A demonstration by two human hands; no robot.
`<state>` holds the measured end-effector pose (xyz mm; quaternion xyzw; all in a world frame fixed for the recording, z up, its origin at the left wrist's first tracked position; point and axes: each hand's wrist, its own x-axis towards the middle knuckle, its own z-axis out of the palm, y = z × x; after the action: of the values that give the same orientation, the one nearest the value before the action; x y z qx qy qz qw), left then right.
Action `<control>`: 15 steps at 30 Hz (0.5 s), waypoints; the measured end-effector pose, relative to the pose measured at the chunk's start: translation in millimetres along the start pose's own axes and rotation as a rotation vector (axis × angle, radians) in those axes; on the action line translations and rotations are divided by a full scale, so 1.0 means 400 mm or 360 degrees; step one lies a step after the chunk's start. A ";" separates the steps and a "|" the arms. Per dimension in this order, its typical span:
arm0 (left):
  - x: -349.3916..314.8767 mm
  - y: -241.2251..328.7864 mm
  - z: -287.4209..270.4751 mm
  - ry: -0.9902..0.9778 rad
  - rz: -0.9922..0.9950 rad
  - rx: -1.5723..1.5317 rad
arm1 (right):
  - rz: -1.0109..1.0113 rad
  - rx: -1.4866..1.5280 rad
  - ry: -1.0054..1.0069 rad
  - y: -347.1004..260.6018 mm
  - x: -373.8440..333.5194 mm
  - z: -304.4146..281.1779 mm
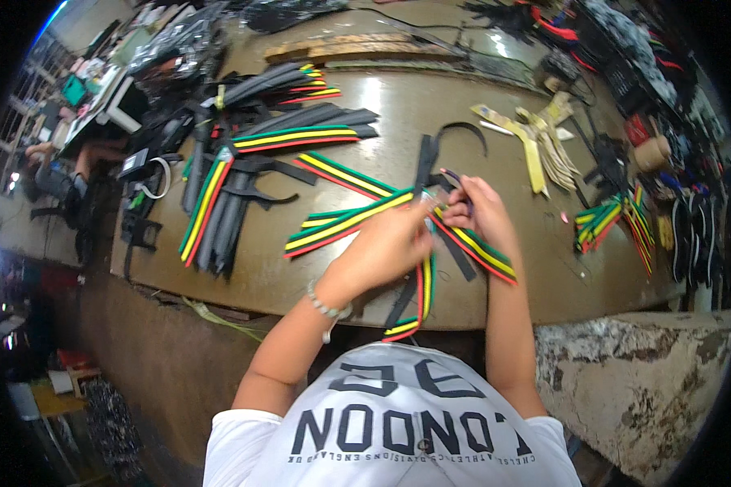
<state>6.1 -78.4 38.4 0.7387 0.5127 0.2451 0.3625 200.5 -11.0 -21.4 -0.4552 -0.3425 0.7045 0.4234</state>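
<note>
Striped green, yellow and red straps (349, 217) with black bands fan out over the table in front of me. My left hand (394, 239) is closed over their crossing point, its fingers partly blurred and hidden. Just right of it, my right hand (477, 204) has its fingers curled round a small dark object whose kind I cannot make out. A striped strap end (487, 258) lies below that hand, and another (425, 300) hangs toward the table's front edge. A black curved band (461, 127) reaches away beyond both hands.
Bundles of black and striped straps (296, 138) lie to the left on the brown table (544, 276). Yellowish strips (532, 142) and a small striped bundle (601, 223) are at right. A wooden board (357, 49) lies at the back. Another person's arm (85, 162) shows far left.
</note>
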 end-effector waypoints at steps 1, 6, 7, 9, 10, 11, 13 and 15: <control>0.012 -0.031 -0.014 0.0223 0.0030 0.0450 | -0.0038 0.0024 -0.0076 0.000 0.001 -0.002; 0.039 -0.113 -0.032 0.0293 0.0246 0.0603 | -0.0117 0.0298 -0.0019 -0.006 -0.004 -0.015; 0.045 -0.108 -0.032 0.0314 0.0227 0.0581 | -0.0156 0.0430 0.0029 -0.011 -0.005 -0.023; 0.062 -0.085 -0.055 0.0279 0.0214 0.0537 | -0.0237 0.0668 0.0164 -0.018 -0.002 -0.044; 0.078 -0.070 -0.081 0.0279 0.0265 0.0496 | -0.0220 0.0694 0.0224 -0.020 0.001 -0.056; 0.093 -0.055 -0.119 0.0333 0.0407 0.0515 | -0.0221 0.0734 0.0257 -0.018 0.007 -0.064; 0.134 -0.031 -0.226 0.0417 0.0341 0.0411 | -0.0194 0.0784 0.0381 -0.012 0.015 -0.080; 0.145 -0.024 -0.355 0.0797 0.0260 0.0660 | -0.0228 0.0786 0.0297 -0.004 0.022 -0.088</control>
<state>-83.1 18.2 117.8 0.7522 0.5639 0.3378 0.0463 231.8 1.0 -35.5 -0.3757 -0.1513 0.6899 0.6000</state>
